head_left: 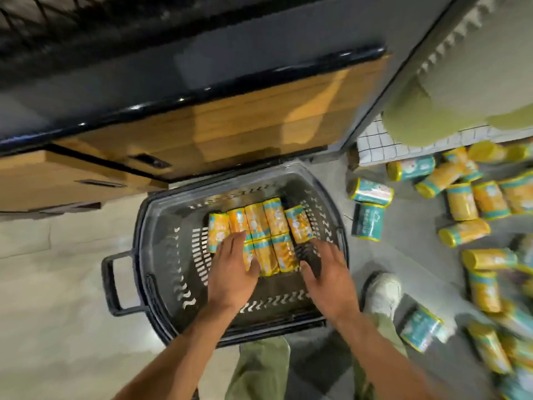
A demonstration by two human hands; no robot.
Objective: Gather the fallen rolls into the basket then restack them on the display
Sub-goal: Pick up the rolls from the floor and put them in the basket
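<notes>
Hands palm-down in basket [161, 226]: left hand [233, 269] flat on rolls [259, 226]; right hand [328, 281] spread, empty.

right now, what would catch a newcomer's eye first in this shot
First, the dark basket on the floor at centre, with yellow rolls packed side by side in its bottom and the left hand and right hand spread open over them. Next, the scattered rolls, yellow and teal, strewn over the grey floor at right, beside a white shoe.
</notes>
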